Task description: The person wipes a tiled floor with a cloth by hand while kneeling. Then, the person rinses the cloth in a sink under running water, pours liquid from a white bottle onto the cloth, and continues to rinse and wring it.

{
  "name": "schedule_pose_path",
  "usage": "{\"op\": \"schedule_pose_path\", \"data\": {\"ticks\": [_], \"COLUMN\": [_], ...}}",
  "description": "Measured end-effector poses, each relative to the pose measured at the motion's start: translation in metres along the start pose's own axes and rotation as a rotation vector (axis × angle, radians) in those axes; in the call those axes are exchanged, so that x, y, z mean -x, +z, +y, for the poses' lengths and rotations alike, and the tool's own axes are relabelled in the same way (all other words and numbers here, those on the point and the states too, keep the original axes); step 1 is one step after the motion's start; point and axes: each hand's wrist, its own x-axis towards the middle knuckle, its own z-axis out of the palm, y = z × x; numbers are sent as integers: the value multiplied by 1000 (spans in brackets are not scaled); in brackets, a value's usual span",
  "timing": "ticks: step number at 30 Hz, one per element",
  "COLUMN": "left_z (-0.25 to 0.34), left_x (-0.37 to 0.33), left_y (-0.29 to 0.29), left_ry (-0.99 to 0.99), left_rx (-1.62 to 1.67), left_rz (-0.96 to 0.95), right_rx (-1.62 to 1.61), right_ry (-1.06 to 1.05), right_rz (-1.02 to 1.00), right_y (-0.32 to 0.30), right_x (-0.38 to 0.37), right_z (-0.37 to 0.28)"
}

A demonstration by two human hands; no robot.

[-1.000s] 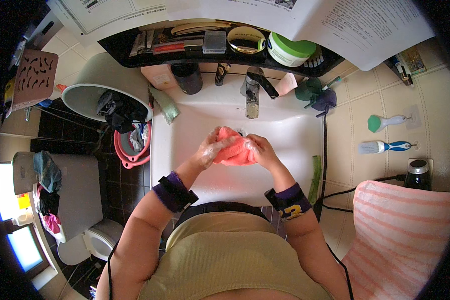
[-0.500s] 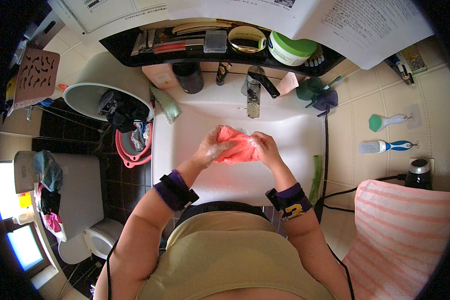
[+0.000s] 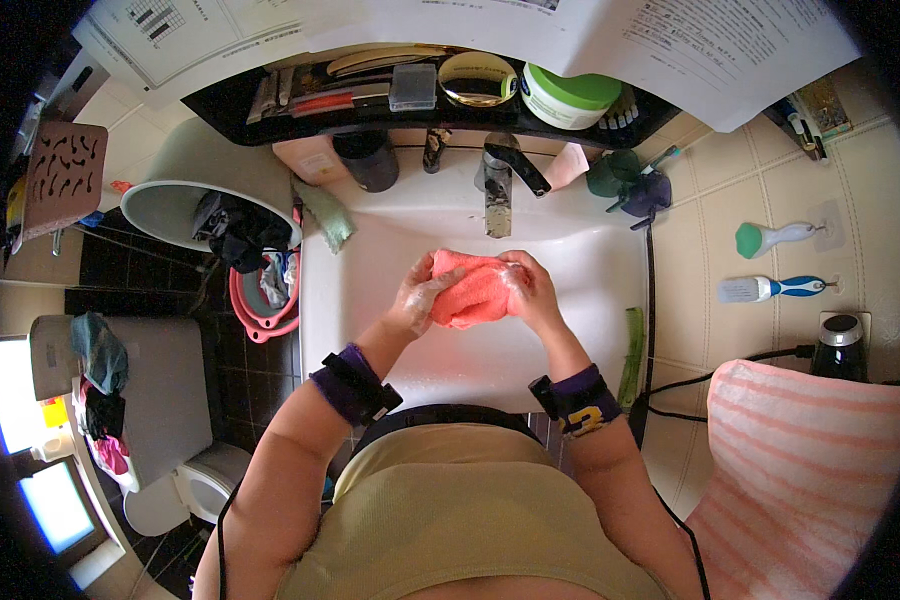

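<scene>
A coral-pink cloth is bunched between my two hands, over the basin of the white sink. My left hand grips its left side, the thumb lying across the front. On its right side my right hand is closed, with fingers curled round the fabric. White suds cling to both hands. Just beyond the cloth stands the metal faucet, apart from it; whether water runs from it I cannot tell. The drain lies hidden behind the cloth.
A black shelf with a green-lidded tub spans the back. At left, a grey bucket holds dark clothes above pink basins. Cups stand by the sink's right rim. A striped towel hangs at right.
The cloth has been turned and gathered into a smoother, more compact bundle. Both hands still hold its sides, and the view has shifted slightly.
</scene>
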Motion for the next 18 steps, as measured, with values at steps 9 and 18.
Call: {"op": "schedule_pose_path", "data": {"ticks": [9, 18], "left_z": [-46, -37], "left_x": [-21, -4], "left_y": [21, -15], "left_ry": [-273, 39], "left_rx": [390, -887], "left_rz": [306, -164], "right_rx": [498, 550], "right_ry": [-346, -44], "right_rz": [257, 221], "right_y": [62, 56], "right_x": [5, 5], "right_z": [-40, -11]}}
